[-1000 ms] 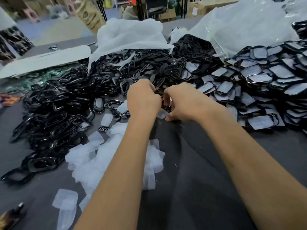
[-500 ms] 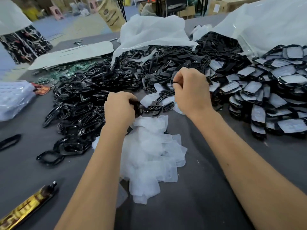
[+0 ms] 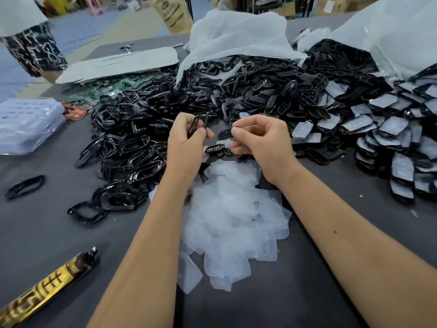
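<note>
Your left grip pinches a black frame upright between thumb and fingertips. It is lifted off the surface, just in front of the heap of bare frames, with its face turned toward your other hand. Your right grip is pressed together on a scrap of clear film just beside the frame, probably its cover. Both hover above the pile of films, so a released scrap lands with the rest. The covered pieces wait to your right.
</note>
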`<control>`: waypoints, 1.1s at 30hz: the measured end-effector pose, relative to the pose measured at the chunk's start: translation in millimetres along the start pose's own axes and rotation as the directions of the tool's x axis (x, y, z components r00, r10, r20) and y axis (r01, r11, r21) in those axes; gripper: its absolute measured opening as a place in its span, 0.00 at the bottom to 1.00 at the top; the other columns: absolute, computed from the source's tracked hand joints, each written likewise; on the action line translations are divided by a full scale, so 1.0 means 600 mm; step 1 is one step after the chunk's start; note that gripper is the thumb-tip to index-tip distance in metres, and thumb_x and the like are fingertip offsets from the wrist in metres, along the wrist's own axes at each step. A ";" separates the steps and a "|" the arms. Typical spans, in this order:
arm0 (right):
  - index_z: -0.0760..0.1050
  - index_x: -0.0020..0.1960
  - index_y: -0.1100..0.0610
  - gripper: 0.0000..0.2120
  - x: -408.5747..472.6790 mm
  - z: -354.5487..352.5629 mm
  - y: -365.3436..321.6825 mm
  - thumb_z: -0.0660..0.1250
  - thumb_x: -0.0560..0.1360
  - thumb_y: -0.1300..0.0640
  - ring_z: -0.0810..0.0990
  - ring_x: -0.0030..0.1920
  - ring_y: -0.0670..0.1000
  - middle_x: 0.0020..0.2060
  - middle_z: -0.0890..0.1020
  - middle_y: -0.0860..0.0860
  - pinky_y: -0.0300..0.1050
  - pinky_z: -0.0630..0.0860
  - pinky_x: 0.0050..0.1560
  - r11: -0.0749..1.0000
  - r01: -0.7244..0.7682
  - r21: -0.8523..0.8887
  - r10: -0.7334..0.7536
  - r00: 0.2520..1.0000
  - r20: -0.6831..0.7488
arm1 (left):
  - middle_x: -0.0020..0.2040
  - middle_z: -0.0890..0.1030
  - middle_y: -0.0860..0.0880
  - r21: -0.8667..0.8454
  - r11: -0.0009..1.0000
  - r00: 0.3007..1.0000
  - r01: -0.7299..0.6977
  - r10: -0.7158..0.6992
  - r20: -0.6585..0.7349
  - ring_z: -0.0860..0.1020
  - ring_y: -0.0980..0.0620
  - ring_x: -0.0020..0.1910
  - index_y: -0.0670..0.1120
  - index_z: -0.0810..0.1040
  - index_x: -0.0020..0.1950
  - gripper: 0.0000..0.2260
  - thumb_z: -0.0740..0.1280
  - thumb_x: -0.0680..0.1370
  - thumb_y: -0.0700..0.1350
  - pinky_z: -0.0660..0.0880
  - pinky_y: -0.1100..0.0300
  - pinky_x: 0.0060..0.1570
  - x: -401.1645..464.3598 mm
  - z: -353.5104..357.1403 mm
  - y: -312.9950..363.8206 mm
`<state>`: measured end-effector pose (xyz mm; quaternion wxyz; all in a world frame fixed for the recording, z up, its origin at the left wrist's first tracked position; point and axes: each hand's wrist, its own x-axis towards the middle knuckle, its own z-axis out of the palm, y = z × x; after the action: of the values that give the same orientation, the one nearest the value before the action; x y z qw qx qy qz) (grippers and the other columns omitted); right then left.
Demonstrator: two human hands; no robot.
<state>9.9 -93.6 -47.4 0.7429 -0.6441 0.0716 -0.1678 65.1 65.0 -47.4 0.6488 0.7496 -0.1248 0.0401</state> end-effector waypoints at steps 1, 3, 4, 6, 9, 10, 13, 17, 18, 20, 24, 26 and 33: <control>0.81 0.50 0.68 0.02 0.001 0.000 -0.001 0.71 0.78 0.71 0.86 0.33 0.53 0.33 0.84 0.58 0.40 0.82 0.35 0.999 -0.010 0.031 0.010 1.000 -0.012 | 0.41 0.79 0.46 -0.028 1.000 1.000 0.013 -0.013 0.007 0.68 0.54 0.31 0.49 0.70 0.46 0.04 0.62 0.78 0.41 0.66 0.60 0.29 0.000 0.000 0.002; 0.80 0.51 0.69 0.03 0.002 0.000 -0.002 0.68 0.79 0.73 0.86 0.34 0.53 0.35 0.84 0.59 0.40 0.83 0.37 0.997 -0.024 0.072 0.027 0.999 -0.037 | 0.42 0.73 0.45 -0.096 0.994 0.999 0.048 -0.046 0.019 0.65 0.56 0.30 0.49 0.69 0.46 0.05 0.62 0.79 0.48 0.64 0.63 0.27 -0.002 0.002 0.007; 0.80 0.52 0.69 0.04 0.002 0.001 -0.001 0.67 0.79 0.73 0.87 0.35 0.53 0.35 0.84 0.59 0.40 0.83 0.37 0.996 -0.029 0.082 0.032 0.999 -0.042 | 0.41 0.73 0.46 -0.148 0.987 0.997 0.070 -0.067 0.022 0.64 0.57 0.30 0.49 0.69 0.46 0.07 0.61 0.80 0.50 0.63 0.64 0.26 -0.002 0.002 0.009; 0.80 0.52 0.70 0.04 0.001 0.001 -0.001 0.67 0.79 0.73 0.87 0.35 0.54 0.36 0.85 0.60 0.40 0.83 0.38 0.996 -0.028 0.090 0.032 0.999 -0.043 | 0.40 0.74 0.49 -0.244 0.964 0.994 0.104 -0.104 0.014 0.64 0.57 0.30 0.48 0.69 0.47 0.06 0.59 0.82 0.49 0.63 0.63 0.26 -0.001 0.004 0.010; 0.80 0.53 0.69 0.05 -0.001 -0.002 -0.002 0.69 0.78 0.73 0.87 0.37 0.55 0.37 0.85 0.60 0.40 0.83 0.39 0.996 -0.009 0.088 0.013 0.999 -0.046 | 0.43 0.76 0.49 -0.228 0.968 0.993 0.109 -0.116 -0.017 0.69 0.58 0.29 0.46 0.73 0.51 0.05 0.59 0.83 0.39 0.70 0.61 0.30 -0.001 0.002 0.009; 0.80 0.53 0.69 0.05 -0.001 -0.003 -0.002 0.69 0.78 0.73 0.87 0.37 0.55 0.38 0.85 0.60 0.41 0.83 0.38 0.996 -0.004 0.088 0.008 0.999 -0.050 | 0.45 0.77 0.48 -0.201 0.975 0.994 0.093 -0.102 -0.032 0.72 0.57 0.29 0.46 0.75 0.53 0.06 0.62 0.83 0.36 0.73 0.60 0.33 -0.002 0.002 0.008; 0.81 0.51 0.67 0.05 -0.001 -0.004 -0.003 0.69 0.78 0.73 0.87 0.37 0.54 0.37 0.85 0.59 0.40 0.83 0.37 0.995 0.006 0.098 0.000 0.998 -0.061 | 0.52 0.82 0.46 -0.197 0.980 0.995 0.021 -0.040 -0.093 0.77 0.55 0.32 0.47 0.81 0.55 0.11 0.65 0.81 0.33 0.78 0.61 0.38 -0.004 0.000 0.010; 0.81 0.50 0.65 0.05 -0.002 -0.006 -0.003 0.70 0.77 0.72 0.87 0.36 0.54 0.37 0.85 0.59 0.41 0.82 0.37 0.994 0.010 0.106 -0.004 0.998 -0.059 | 0.52 0.85 0.44 -0.188 0.982 0.993 -0.028 0.005 -0.119 0.84 0.51 0.38 0.47 0.82 0.59 0.17 0.60 0.82 0.29 0.81 0.60 0.42 -0.003 0.002 0.013; 0.81 0.50 0.65 0.05 -0.002 -0.006 -0.003 0.70 0.77 0.72 0.87 0.36 0.54 0.37 0.85 0.59 0.41 0.82 0.36 0.994 0.014 0.105 -0.008 0.998 -0.058 | 0.50 0.86 0.44 -0.172 0.985 0.991 -0.028 0.006 -0.130 0.85 0.50 0.38 0.49 0.81 0.60 0.18 0.60 0.82 0.29 0.82 0.59 0.43 -0.004 0.004 0.011; 0.81 0.50 0.64 0.05 -0.003 -0.007 -0.003 0.71 0.77 0.71 0.87 0.37 0.53 0.38 0.86 0.58 0.41 0.82 0.35 0.995 0.029 0.097 -0.024 0.998 -0.052 | 0.48 0.87 0.45 -0.126 0.992 0.986 -0.026 0.005 -0.164 0.87 0.48 0.40 0.49 0.80 0.60 0.17 0.62 0.81 0.30 0.84 0.55 0.45 -0.008 0.007 0.007; 0.82 0.50 0.64 0.03 -0.005 -0.006 0.000 0.73 0.77 0.69 0.87 0.37 0.53 0.37 0.86 0.55 0.41 0.81 0.32 0.997 0.060 0.047 -0.059 0.998 -0.037 | 0.44 0.87 0.42 -0.133 0.991 0.988 -0.011 -0.009 -0.151 0.88 0.49 0.44 0.38 0.82 0.54 0.08 0.68 0.79 0.29 0.85 0.52 0.47 -0.010 0.017 0.000; 0.82 0.50 0.64 0.03 -0.006 -0.004 0.003 0.74 0.77 0.68 0.87 0.36 0.53 0.35 0.86 0.54 0.41 0.81 0.31 0.997 0.079 0.013 -0.078 0.996 -0.031 | 0.43 0.87 0.43 -0.132 0.991 0.995 0.004 -0.017 -0.100 0.88 0.47 0.42 0.39 0.84 0.52 0.08 0.68 0.79 0.29 0.84 0.57 0.45 -0.012 0.022 0.001; 0.83 0.46 0.62 0.03 -0.002 0.000 0.012 0.76 0.75 0.68 0.84 0.30 0.52 0.31 0.85 0.54 0.42 0.80 0.29 0.988 0.101 -0.120 -0.107 0.993 -0.048 | 0.45 0.86 0.43 -0.186 0.980 0.997 0.072 -0.074 -0.001 0.87 0.48 0.41 0.42 0.85 0.49 0.14 0.61 0.83 0.30 0.83 0.61 0.43 -0.013 0.023 0.004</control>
<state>9.6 -92.5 -54.6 0.6916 -0.6848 0.0680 -0.2192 55.4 52.3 -48.8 0.7176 0.6895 -0.0978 0.0076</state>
